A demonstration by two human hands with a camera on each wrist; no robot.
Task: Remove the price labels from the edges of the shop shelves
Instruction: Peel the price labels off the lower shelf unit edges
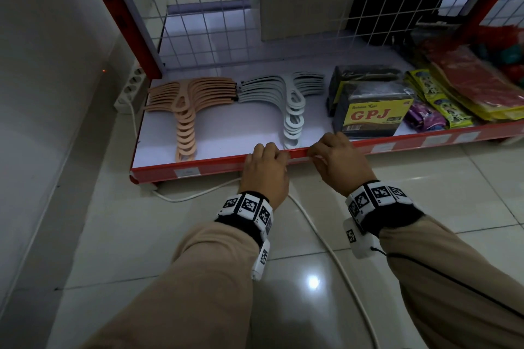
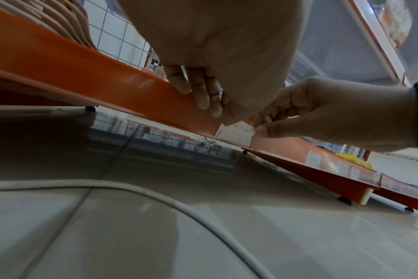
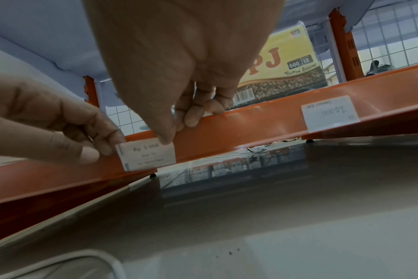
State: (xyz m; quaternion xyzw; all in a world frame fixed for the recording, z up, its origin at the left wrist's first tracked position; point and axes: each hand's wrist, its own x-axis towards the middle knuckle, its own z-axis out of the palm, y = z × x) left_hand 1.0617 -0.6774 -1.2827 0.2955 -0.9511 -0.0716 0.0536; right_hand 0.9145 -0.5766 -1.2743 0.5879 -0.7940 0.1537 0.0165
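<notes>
A white price label point(image 1: 298, 160) reading "Rp. 3.000" point(image 3: 147, 154) sits in the red front edge strip point(image 1: 215, 164) of the bottom shelf. My left hand point(image 1: 266, 163) is at the label's left end, with fingertips point(image 3: 108, 145) and thumb touching that end. On the other end, my right hand point(image 1: 330, 154) pinches the label, its thumb point(image 3: 167, 136) on the front and fingers over the top of the strip. The left wrist view shows the label point(image 2: 234, 134) between both hands. More labels point(image 1: 382, 147) remain along the strip to the right, and one point(image 1: 185, 172) to the left.
On the shelf lie peach hangers point(image 1: 184, 110), grey hangers point(image 1: 292, 105), a GPJ stirrer pack point(image 1: 374, 113) and snack packs point(image 1: 442, 102). A power strip point(image 1: 130, 88) stands beside the left post. A white cable point(image 1: 326, 241) runs over the tiled floor under my arms.
</notes>
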